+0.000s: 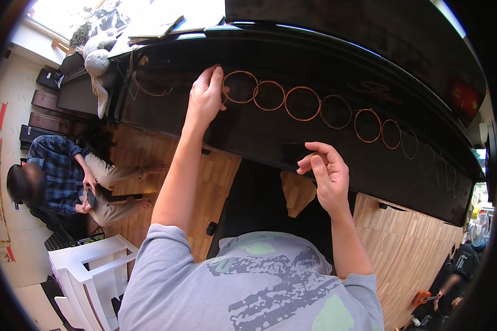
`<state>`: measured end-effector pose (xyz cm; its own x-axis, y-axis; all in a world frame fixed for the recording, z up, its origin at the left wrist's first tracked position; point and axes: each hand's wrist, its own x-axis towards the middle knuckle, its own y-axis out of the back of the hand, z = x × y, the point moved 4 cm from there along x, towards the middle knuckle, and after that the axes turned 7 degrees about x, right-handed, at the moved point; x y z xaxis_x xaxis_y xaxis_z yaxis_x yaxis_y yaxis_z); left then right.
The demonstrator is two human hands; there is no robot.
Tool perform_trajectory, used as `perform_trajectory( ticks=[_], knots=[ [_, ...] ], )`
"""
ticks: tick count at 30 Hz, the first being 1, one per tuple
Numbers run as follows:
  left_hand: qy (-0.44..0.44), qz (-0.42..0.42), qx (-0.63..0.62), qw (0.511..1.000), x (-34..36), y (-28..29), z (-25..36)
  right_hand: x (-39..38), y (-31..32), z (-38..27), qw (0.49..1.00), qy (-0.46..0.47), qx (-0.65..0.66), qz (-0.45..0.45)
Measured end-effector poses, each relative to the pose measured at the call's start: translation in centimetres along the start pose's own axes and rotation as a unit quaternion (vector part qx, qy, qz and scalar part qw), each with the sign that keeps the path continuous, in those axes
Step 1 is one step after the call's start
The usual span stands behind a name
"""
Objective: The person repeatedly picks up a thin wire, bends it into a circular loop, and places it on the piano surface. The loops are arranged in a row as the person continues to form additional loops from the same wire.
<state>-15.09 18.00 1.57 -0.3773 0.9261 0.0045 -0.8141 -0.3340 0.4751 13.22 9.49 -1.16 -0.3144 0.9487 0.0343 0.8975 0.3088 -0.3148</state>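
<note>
Hands near wire rings; papers, plush toy, seated person leftward.

Hidden and faint around the leftmost ring
At its left, the left fingers partly hide one another, their hold unclear; far to its right, the end rings are too faint to trace.

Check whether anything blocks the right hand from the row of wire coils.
Nothing visible does: between the right hand and the wire coils, only the glossy black surface shows. The left hand is at the row's left-end coil, off to one side.
</note>
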Motion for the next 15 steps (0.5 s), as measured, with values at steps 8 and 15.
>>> perform_trajectory(
  ticks=[8,15],
  knots=[
    [-0.303,0.057,0.234,0.922,-4.3,-1.2,0.7,1.3,-1.8,-1.2,0.921,0.189,-0.340,-0.016],
    [-0.347,0.080,0.280,0.892,-4.7,-1.9,0.2,5.7,-6.3,-0.5,0.759,0.334,-0.559,-0.003]
  ],
)
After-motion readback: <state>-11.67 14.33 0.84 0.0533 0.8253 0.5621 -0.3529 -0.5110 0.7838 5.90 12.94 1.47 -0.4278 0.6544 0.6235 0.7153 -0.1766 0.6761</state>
